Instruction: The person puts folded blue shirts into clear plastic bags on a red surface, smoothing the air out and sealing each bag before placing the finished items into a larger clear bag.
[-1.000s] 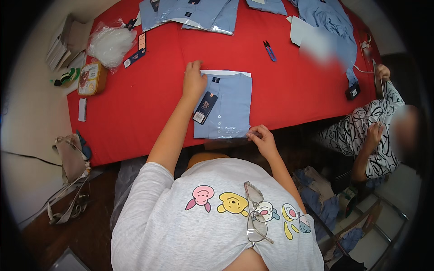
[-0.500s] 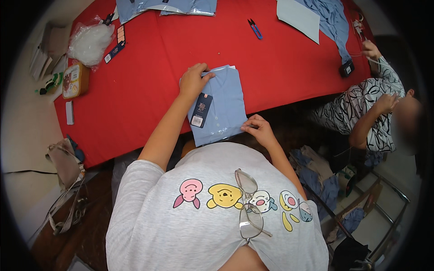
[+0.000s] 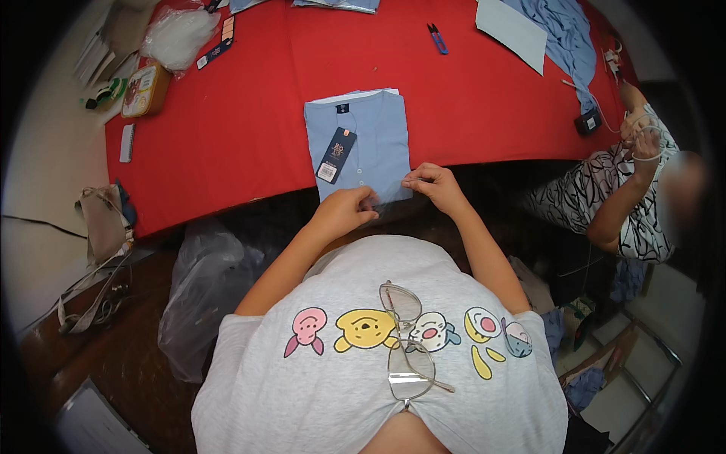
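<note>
A folded light blue shirt (image 3: 363,136) in a clear bag lies on the red table (image 3: 242,129) at its near edge, with a dark blue hang tag (image 3: 336,154) on its front. My left hand (image 3: 344,210) pinches the bag's lower edge near the shirt's bottom left. Just to its right, my right hand (image 3: 432,185) grips the same lower edge at the bottom right corner.
Blue snips (image 3: 436,36), more blue shirts (image 3: 563,30) and a white sheet (image 3: 510,26) lie at the far side. A yellow tin (image 3: 144,89) and a plastic bag (image 3: 178,34) sit at the left. Another person (image 3: 628,189) sits at the right. A clear sack (image 3: 204,287) hangs below the table.
My left hand has come off the shirt's top left corner and dropped to its lower edge. The shirt now lies squarer on the table, and my right hand stays at the bottom.
</note>
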`<state>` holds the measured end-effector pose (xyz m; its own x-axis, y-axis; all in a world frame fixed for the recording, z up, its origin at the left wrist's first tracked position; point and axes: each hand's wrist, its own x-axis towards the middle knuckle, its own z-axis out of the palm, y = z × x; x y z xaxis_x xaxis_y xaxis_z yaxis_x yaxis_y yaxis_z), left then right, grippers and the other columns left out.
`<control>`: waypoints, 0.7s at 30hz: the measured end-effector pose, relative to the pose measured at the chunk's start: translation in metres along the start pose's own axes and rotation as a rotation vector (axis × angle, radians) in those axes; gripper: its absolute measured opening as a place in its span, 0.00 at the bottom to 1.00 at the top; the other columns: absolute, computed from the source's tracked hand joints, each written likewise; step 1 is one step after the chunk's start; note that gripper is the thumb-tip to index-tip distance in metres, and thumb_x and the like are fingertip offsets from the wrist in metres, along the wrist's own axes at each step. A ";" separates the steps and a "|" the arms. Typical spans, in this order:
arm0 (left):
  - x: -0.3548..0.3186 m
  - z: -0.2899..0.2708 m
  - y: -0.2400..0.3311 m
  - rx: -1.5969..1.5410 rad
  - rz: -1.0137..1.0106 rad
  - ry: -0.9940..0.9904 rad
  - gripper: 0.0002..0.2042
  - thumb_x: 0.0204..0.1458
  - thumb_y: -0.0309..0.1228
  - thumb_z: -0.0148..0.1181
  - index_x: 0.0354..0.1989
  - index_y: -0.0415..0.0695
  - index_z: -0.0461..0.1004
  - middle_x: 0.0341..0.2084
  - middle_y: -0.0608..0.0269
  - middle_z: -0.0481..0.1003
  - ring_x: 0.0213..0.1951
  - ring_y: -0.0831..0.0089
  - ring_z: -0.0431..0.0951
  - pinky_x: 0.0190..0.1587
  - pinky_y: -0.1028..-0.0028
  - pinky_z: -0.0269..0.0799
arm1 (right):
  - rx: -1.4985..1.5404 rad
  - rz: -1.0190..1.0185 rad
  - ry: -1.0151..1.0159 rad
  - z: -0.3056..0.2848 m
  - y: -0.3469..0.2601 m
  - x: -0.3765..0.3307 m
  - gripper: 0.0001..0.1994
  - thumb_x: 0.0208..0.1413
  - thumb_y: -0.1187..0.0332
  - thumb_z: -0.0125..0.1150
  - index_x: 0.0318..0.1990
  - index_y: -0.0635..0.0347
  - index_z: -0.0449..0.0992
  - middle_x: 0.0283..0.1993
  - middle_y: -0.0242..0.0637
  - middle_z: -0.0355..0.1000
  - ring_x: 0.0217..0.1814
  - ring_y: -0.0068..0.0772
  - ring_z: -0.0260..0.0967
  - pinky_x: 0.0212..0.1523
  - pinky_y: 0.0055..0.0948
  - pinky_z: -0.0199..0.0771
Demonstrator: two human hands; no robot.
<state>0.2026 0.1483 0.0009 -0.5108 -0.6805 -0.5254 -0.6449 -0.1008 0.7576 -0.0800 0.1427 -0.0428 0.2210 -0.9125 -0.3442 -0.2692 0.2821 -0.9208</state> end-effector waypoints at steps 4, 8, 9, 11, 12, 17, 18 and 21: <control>-0.029 0.025 -0.045 -0.056 -0.040 0.137 0.11 0.61 0.33 0.68 0.45 0.39 0.84 0.33 0.57 0.86 0.37 0.67 0.85 0.45 0.69 0.79 | -0.025 0.069 -0.152 -0.008 0.019 -0.008 0.08 0.60 0.71 0.72 0.44 0.65 0.87 0.38 0.31 0.83 0.40 0.20 0.76 0.44 0.25 0.76; -0.047 0.041 -0.060 -0.036 -0.124 0.330 0.10 0.63 0.35 0.65 0.43 0.41 0.85 0.36 0.54 0.86 0.38 0.58 0.86 0.51 0.63 0.78 | -0.054 0.038 -0.165 -0.009 0.023 -0.013 0.06 0.61 0.73 0.69 0.43 0.65 0.85 0.37 0.32 0.82 0.39 0.21 0.76 0.44 0.27 0.77; -0.049 0.043 -0.060 -0.011 -0.140 0.383 0.10 0.63 0.35 0.65 0.43 0.42 0.86 0.36 0.53 0.85 0.38 0.55 0.85 0.53 0.60 0.78 | -0.104 0.029 -0.132 -0.009 0.019 -0.013 0.06 0.61 0.74 0.69 0.43 0.65 0.85 0.37 0.32 0.81 0.39 0.22 0.76 0.45 0.27 0.77; -0.049 0.045 -0.067 0.081 -0.061 0.455 0.10 0.64 0.36 0.64 0.43 0.43 0.86 0.37 0.53 0.86 0.41 0.55 0.85 0.63 0.54 0.71 | -0.215 -0.082 -0.055 -0.010 0.013 -0.010 0.05 0.59 0.75 0.70 0.41 0.64 0.85 0.38 0.33 0.79 0.40 0.25 0.76 0.45 0.29 0.77; -0.047 0.047 -0.072 0.127 -0.020 0.489 0.11 0.64 0.36 0.64 0.44 0.43 0.86 0.38 0.53 0.86 0.42 0.55 0.85 0.68 0.51 0.68 | -0.274 -0.181 -0.011 -0.010 0.012 -0.005 0.05 0.58 0.75 0.71 0.41 0.64 0.84 0.38 0.34 0.77 0.40 0.27 0.76 0.46 0.30 0.77; -0.034 0.056 -0.101 0.210 -0.030 0.581 0.11 0.65 0.36 0.63 0.43 0.43 0.87 0.39 0.53 0.86 0.41 0.55 0.85 0.73 0.45 0.60 | -0.267 -0.169 0.054 -0.006 0.002 0.032 0.05 0.53 0.77 0.72 0.38 0.64 0.84 0.39 0.36 0.72 0.43 0.33 0.75 0.47 0.32 0.76; -0.033 0.057 -0.106 0.197 -0.045 0.599 0.11 0.65 0.36 0.63 0.42 0.43 0.87 0.39 0.53 0.86 0.42 0.54 0.85 0.72 0.45 0.61 | -0.238 -0.170 0.057 -0.004 -0.001 0.036 0.05 0.53 0.77 0.73 0.37 0.64 0.84 0.40 0.37 0.72 0.43 0.33 0.75 0.48 0.32 0.76; -0.036 0.054 -0.104 0.250 -0.075 0.701 0.11 0.64 0.36 0.64 0.41 0.42 0.87 0.39 0.53 0.86 0.43 0.53 0.85 0.69 0.44 0.64 | -0.235 -0.207 0.060 0.003 -0.009 0.046 0.05 0.53 0.76 0.73 0.37 0.64 0.84 0.40 0.37 0.72 0.44 0.34 0.76 0.48 0.33 0.77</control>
<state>0.2572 0.2222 -0.0798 -0.0317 -0.9898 -0.1388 -0.8164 -0.0545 0.5750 -0.0648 0.0986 -0.0508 0.2399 -0.9613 -0.1357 -0.4351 0.0185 -0.9002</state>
